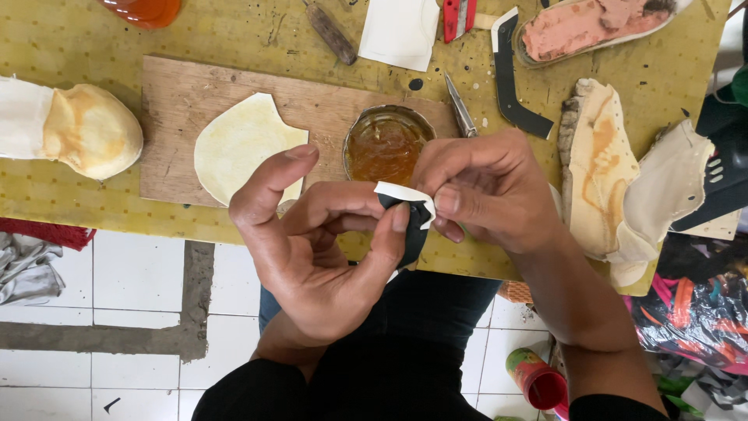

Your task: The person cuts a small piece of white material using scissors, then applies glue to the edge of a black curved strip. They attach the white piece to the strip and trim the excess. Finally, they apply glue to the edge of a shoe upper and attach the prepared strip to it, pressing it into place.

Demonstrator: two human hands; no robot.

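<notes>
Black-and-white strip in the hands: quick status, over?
Left hand and right hand both pinch the strip. Strip bent, held above the table edge. Glue tin just behind; nothing blocking.

colourful crinkled plastic bag (pixel 697 316) at lower right — red-and-green labelled cylindrical container (pixel 536 378) on the tiled floor

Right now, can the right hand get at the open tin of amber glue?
Probably yes: the right hand sits just beside the glue tin, nothing between, but its fingers pinch a black-and-white strip together with the left hand.
</notes>
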